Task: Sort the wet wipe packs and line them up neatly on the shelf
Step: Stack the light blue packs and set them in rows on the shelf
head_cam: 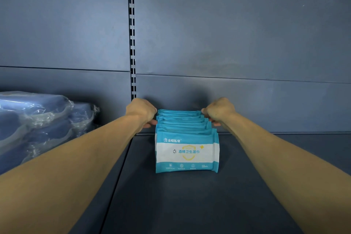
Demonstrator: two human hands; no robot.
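**A:** Item one: what is standing on the shelf [247, 186]?

**B:** One row of wet wipe packs [185, 125], teal and white, standing upright on edge, running from near to far until it is reaching the back panel [228, 43]. The nearest pack [187, 152] is facing outward and showing its printed label; the rest are lining up behind it, tops slightly uneven.

**A:** Item two: the hands?

**B:** The left hand [141, 113] is pressing against the left side of the row at its far end, fingers curling inward around the packs' edges. The right hand [218, 112] is doing the same on the right side, fingers bent and gripping the edges there. The row is sitting squeezed between the two.

**A:** Item three: anything else?

**B:** A bundle in clear plastic wrap [38, 125], bluish, is lying on the left, well apart from the packs. A slotted upright [132, 34] is running up the back panel, just left of the row's far end.
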